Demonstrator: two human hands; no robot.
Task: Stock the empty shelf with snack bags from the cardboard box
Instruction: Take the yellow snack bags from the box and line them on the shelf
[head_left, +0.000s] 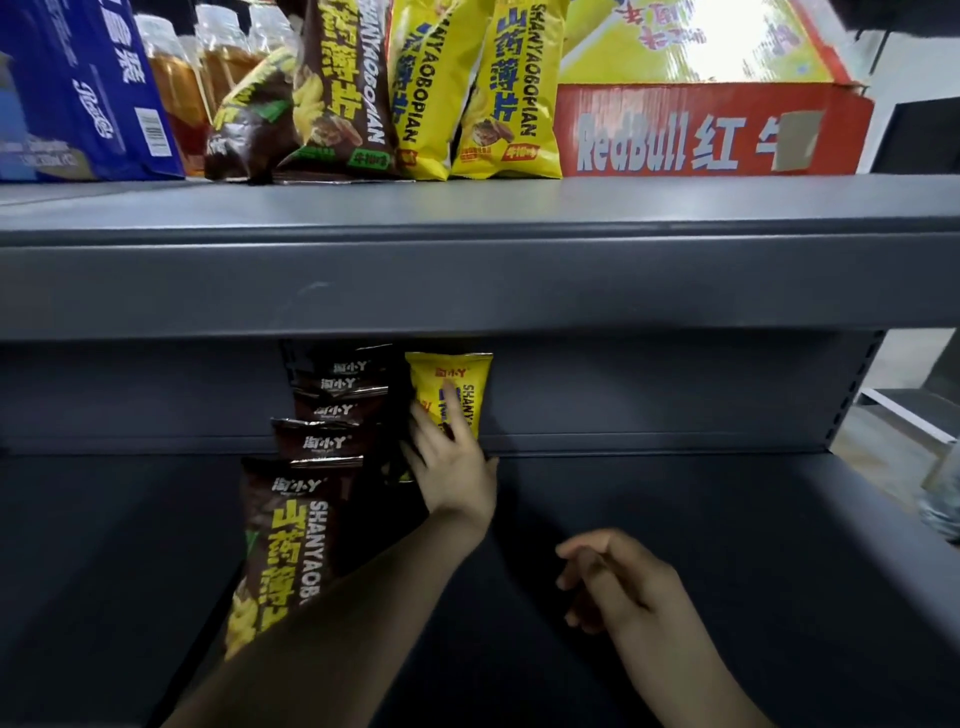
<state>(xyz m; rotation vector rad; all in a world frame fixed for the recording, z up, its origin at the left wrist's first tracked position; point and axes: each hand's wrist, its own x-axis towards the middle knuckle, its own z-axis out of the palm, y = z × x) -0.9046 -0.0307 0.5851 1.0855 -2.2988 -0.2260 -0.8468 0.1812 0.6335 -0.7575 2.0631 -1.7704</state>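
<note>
At the back of the lower shelf (675, 519), 1 yellow bag (470, 371) stands upright against the rear panel, just beside a row of brown bags (319, 441) that runs forward toward the shelf edge. The left hand (454, 467) is on the yellow bag, its fingers (453, 410) spread and laid nearly straight against the printed face, more steadying than clutching it. The thumb side is hard to make out. The right hand (618, 577) hangs low over the shelf, loosely curled and holding nothing.

The bag looks puffed with air, so it is probably very light and would tip easily unless it leans on the panel or on a neighbour. Its glossy film looks slippery, and a flat palm would likely skid across it. The crisps inside would probably crush under a hard squeeze in the middle. A gentle pinch on the crimped top seam, or a light hold across both side edges, seems the safest grip.

No source box shows here, apart from a red drinks carton (701, 135) on the upper shelf (467, 223).
</note>
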